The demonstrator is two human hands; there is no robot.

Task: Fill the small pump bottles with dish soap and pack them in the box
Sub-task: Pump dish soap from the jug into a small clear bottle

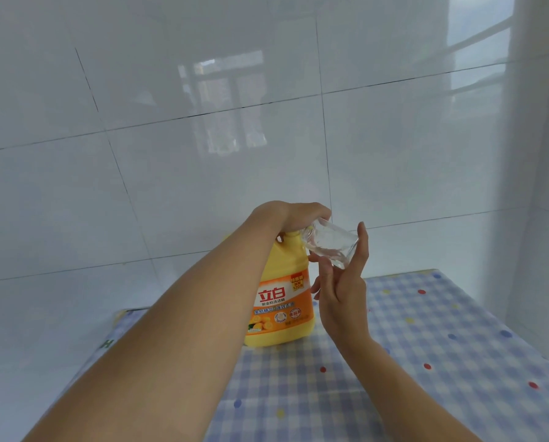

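A big yellow and orange dish soap jug stands upright on the checked tablecloth. My left hand lies over the jug's top and hides its pump head; the fingers curl down over it. My right hand holds a small clear bottle tilted on its side, with its open neck right at the jug's top under my left hand. The fingers run along the bottle's far side and bottom. No soap is visible inside the small bottle.
The table ends just behind the jug, close to a white tiled wall. A box edge with green print pokes out under my left forearm at the table's left side. Bare checked cloth stretches to the right.
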